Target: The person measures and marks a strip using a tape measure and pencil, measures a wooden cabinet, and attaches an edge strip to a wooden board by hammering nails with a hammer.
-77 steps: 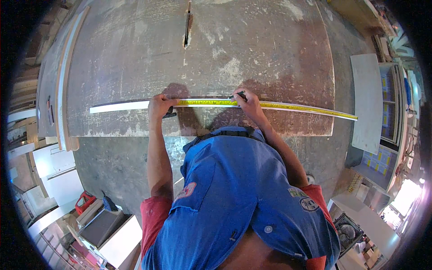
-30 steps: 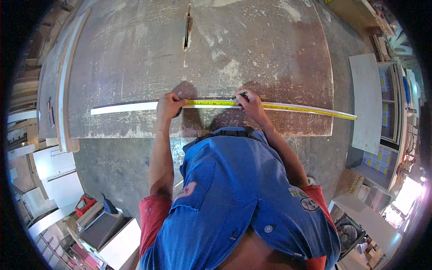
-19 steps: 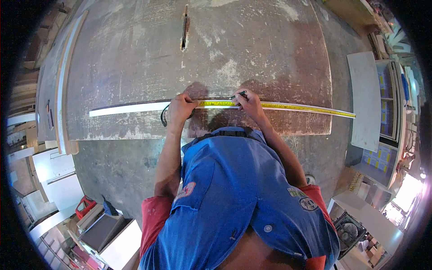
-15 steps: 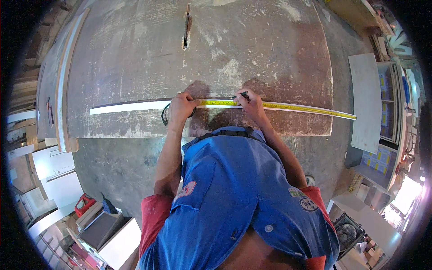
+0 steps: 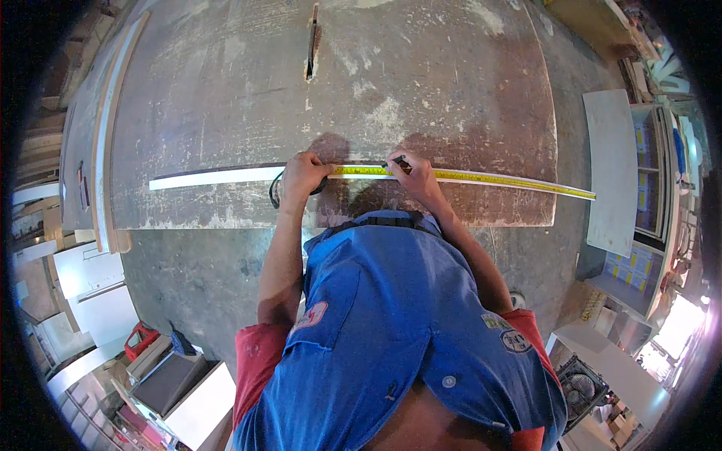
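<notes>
Left hand (image 5: 303, 174) grips the tape case; right hand (image 5: 413, 173) pinches a pencil (image 5: 396, 160) on the yellow tape (image 5: 481, 178) (flat along a narrow white strip (image 5: 214, 177)).

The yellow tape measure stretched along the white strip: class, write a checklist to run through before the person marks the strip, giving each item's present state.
1. Tape measure lies flat along the white strip: ok, it runs along it toward the right end.
2. Left hand pins the tape case end down: ok, the hand rests over it on the strip.
3. Right hand has a pencil at the tape: ok, a dark tip shows by the fingers.
4. Tape hook caught on the strip's right end: cannot tell, too small.
5. Strip lies fully on the worktable: not ok, its right end overhangs the table edge.
6. Reading at the pencil: cannot tell.
</notes>
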{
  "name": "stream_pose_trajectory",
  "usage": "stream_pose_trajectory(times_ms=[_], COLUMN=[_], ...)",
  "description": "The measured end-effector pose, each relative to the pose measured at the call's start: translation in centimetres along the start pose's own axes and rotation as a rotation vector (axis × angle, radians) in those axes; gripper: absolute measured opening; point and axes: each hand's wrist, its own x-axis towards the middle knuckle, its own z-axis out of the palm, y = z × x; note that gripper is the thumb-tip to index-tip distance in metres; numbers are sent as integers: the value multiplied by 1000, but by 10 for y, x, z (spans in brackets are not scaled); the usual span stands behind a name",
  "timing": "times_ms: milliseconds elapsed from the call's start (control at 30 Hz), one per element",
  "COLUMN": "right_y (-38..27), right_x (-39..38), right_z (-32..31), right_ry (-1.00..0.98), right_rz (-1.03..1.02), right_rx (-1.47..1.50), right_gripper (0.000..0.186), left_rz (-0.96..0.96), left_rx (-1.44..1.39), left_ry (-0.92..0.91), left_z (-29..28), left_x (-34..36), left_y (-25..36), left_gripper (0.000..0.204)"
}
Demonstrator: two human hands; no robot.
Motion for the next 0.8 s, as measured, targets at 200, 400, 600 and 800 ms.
stream_pose_trajectory(times_ms=[200, 400, 600, 800], right_y=[2, 10, 5, 0], right_x=[0, 0, 0, 0], right_z=[-1, 0, 0, -1], right_ry=[-5, 4, 11, -4], right_rz=[-10, 27, 35, 51], right_rx=[-50, -25, -16, -42], right_gripper=[10, 12, 12, 12], left_rz=[16, 34, 47, 47], left_rx=[-6, 8, -23, -22], left_ry=[31, 27, 54, 40], left_z=[4, 3, 8, 5], left_x=[1, 1, 4, 3], left_y=[-4, -3, -10, -8], left_gripper=[36, 36, 38, 38])
